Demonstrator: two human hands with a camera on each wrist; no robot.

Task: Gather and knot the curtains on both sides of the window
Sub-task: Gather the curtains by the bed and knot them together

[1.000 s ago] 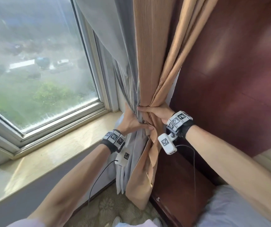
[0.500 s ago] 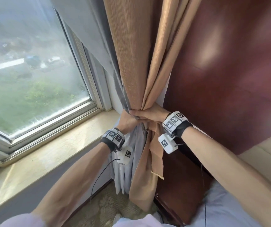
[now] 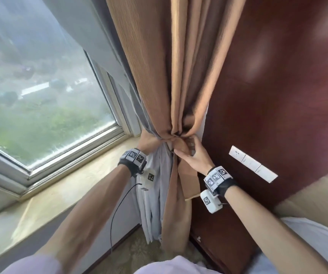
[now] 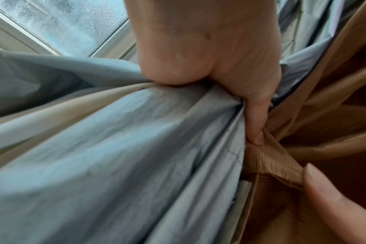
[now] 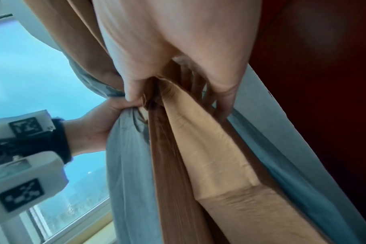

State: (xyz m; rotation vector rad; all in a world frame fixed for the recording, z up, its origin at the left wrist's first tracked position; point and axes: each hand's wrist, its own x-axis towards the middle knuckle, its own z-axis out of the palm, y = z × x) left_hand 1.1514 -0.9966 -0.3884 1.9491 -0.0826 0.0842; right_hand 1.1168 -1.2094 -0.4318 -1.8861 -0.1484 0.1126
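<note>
A tan curtain [image 3: 159, 66] with a pale grey lining [image 3: 155, 175] hangs at the window's right side, bunched at sill height. My left hand [image 3: 149, 140] grips the bunch from the left; in the left wrist view the left hand [image 4: 209, 57] has its thumb pressed into the folds of the grey lining [image 4: 115, 165]. My right hand [image 3: 192, 155] wraps the tan curtain just below the bunch from the right. The right wrist view shows the right hand [image 5: 178, 57] with thumb and fingers curled round the tan curtain [image 5: 209, 156]. Below both hands the fabric hangs loose.
The window [image 3: 40, 95] and its stone sill [image 3: 70, 186] lie to the left. A dark red wood wall panel [image 3: 278, 95] with a white switch plate [image 3: 252, 164] stands right of the curtain. Patterned carpet [image 3: 131, 252] lies below, and white bedding [image 3: 317, 244] at the lower right.
My right hand has slid from on top of the bunch to its lower right side, the wrist dropping. The left hand keeps its grip. The head view has shifted, showing a switch plate.
</note>
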